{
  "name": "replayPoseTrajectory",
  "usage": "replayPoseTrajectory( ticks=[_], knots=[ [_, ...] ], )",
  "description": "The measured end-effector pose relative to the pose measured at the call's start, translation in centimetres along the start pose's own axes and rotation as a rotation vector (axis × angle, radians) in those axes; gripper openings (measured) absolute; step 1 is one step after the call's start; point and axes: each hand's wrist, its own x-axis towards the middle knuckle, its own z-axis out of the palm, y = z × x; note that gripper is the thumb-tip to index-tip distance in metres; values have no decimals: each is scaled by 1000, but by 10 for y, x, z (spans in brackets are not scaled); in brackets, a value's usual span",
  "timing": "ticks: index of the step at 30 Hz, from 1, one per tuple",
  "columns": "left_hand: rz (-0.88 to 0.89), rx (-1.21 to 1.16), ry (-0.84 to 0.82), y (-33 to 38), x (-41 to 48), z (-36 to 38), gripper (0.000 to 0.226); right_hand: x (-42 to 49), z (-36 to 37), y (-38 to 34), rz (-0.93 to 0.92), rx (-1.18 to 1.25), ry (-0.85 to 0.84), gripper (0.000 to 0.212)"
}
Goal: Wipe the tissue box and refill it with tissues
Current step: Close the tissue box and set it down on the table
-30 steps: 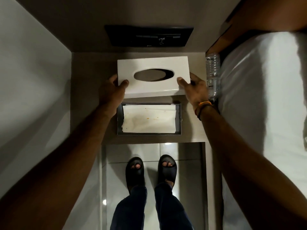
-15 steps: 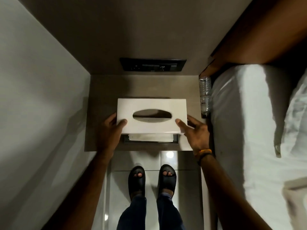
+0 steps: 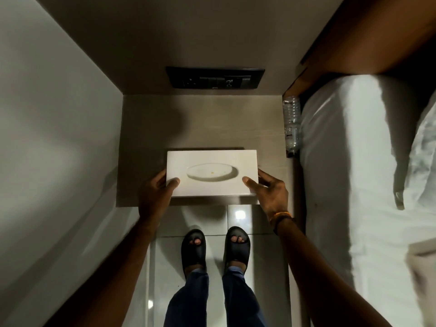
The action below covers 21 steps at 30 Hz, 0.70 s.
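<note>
A white tissue box cover (image 3: 238,161) with an oval slot sits flat on the beige bedside shelf (image 3: 203,121), near its front edge. White tissue (image 3: 210,173) with a small orange speck shows through the slot. My left hand (image 3: 157,194) grips the cover's left end, thumb on top. My right hand (image 3: 271,194) grips the right end the same way. The tray and tissue stack under the cover are hidden.
A black switch panel (image 3: 215,77) is on the back wall. A clear plastic bottle (image 3: 292,126) stands at the shelf's right edge against the white bed (image 3: 354,161). A grey wall closes the left side. My sandalled feet (image 3: 214,246) stand on the tiled floor below.
Both hands brought the cover down from in front of the wall onto the tray of tissues. The tray and tissue stack, open to view before, are now covered.
</note>
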Motion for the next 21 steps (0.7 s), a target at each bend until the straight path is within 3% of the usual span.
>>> replayPoseTrajectory(
  ticks=[11,21],
  knots=[
    [-27,-2,-20,-16,14,11,51,6,6,11,10,-79,32,48],
    [34,41,1,-20,32,7,32,12,8,0,54,-180,70,37]
  ],
)
